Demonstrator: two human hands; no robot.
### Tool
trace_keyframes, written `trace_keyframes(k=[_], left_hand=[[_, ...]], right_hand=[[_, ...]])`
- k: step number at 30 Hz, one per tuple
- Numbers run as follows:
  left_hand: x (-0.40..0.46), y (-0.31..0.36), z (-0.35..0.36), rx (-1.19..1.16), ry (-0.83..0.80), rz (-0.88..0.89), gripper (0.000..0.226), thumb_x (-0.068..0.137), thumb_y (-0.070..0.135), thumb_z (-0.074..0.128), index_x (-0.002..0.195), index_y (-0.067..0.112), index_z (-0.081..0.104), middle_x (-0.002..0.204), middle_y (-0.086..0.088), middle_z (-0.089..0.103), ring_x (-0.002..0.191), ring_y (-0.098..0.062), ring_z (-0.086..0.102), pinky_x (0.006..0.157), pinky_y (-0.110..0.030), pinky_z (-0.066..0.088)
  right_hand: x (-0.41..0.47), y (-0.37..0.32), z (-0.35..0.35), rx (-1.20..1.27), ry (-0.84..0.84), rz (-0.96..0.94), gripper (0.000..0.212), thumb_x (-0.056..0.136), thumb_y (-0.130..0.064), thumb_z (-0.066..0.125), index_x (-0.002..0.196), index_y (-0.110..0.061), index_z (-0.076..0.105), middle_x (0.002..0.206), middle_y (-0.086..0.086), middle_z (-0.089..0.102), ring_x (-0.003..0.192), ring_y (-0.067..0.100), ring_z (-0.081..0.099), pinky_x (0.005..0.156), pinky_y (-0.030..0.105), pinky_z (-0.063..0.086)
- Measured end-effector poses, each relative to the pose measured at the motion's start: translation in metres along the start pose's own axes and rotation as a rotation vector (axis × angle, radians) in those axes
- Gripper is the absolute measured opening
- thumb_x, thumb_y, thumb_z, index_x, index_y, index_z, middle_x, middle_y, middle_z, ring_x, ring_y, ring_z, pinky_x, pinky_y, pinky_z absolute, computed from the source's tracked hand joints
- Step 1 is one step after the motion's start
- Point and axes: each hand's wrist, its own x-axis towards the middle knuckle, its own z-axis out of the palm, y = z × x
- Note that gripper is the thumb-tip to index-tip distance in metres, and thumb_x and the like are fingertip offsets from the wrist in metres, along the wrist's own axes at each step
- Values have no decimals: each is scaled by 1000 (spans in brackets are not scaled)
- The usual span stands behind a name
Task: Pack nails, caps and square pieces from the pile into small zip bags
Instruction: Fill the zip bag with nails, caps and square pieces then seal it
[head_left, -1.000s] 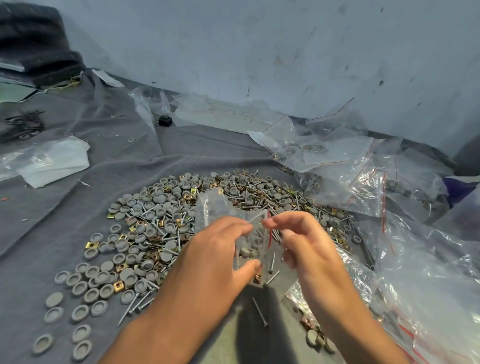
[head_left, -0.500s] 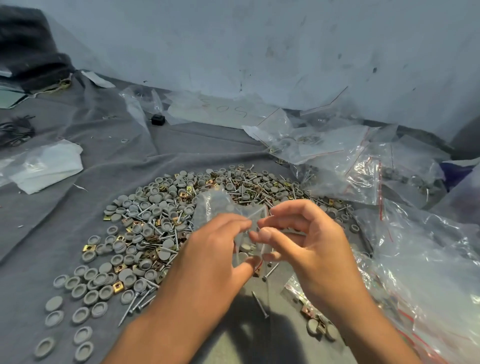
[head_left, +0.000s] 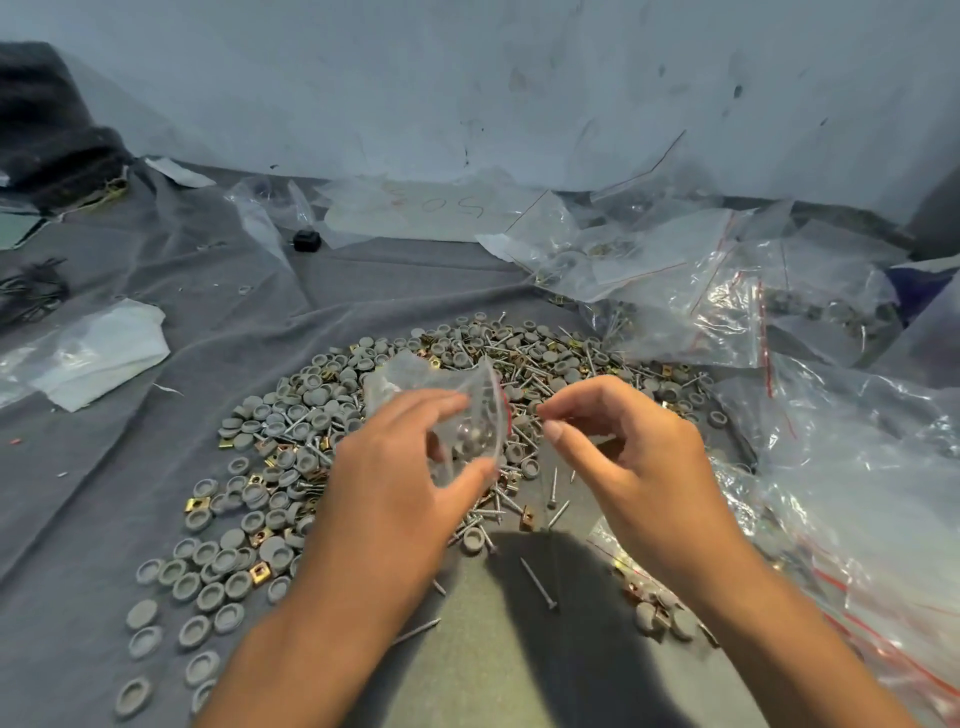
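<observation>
The left hand (head_left: 395, 483) holds a small clear zip bag (head_left: 447, 415) above the middle of the pile (head_left: 395, 415), its fingers (head_left: 441, 410) and thumb clamped on the bag's sides so that the red-lined mouth faces to the right and stands open. A few small pieces show through the plastic inside the bag, though what they are cannot be told. The right hand (head_left: 628, 457) hovers just beside the bag's mouth, its thumb and forefinger pinched together at the tips; whether something tiny sits between them cannot be told.

The pile spreads across the middle of the grey cloth-covered surface (head_left: 171, 291): grey round caps (head_left: 244, 566), silver nails (head_left: 537, 584) and brass-coloured square pieces (head_left: 258, 573) mixed together. Toward the near left corner the caps thin out into loose rows lying singly on the cloth. One nail lies alone on the bare patch of cloth near the front edge, between the two forearms.

Along the right edge lies a heap of larger clear bags (head_left: 852, 467) with red zip lines, some with pieces in them. More crumpled plastic bags (head_left: 649, 260) lie toward the far edge by the wall (head_left: 519, 78). A folded white sheet inside plastic (head_left: 98, 353) rests near the left edge, and a small black object (head_left: 306, 240) sits far back, well apart from the pile.
</observation>
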Motion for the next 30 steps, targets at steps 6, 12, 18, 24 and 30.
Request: trace_keyframes(k=[6,12,18,24,30], left_hand=[[9,-7,-29,-77,416,-34,45,87,16,71,131,17,63,121,9,63,86,1,56,79,-7,50],[7,-6,-22,70,154,7,47,81,13,80,126,15,68,123,7,66,99,0,56,99,-5,35],[3,-7,-12,137,-13,67,55,72,15,86,125,18,68,122,12,65,95,-1,58,100,-10,36],[2,-8,-2,141,-98,96,57,68,11,90,121,14,70,119,5,68,97,-3,58,98,-12,37],[0,-6,4,159,-149,108,62,68,16,90,126,17,68,122,9,65,110,-6,58,101,-10,32]], right_hand=[[-1,34,12,-492,-230,28,17,97,-28,65,111,-38,66,108,-22,63,100,-1,57,88,26,52],[2,40,27,-666,-217,-71,20,95,-31,67,115,-34,67,114,-11,61,103,14,49,82,35,51],[1,43,21,-671,-195,-66,19,96,-17,62,114,-22,63,108,-2,60,98,20,55,80,36,51],[7,19,14,-282,-21,-108,16,95,-12,66,109,-19,65,98,-13,58,88,1,56,78,7,42],[-6,-5,21,-129,34,-326,28,80,-5,83,103,-11,67,95,-5,66,84,-1,66,72,7,45]])
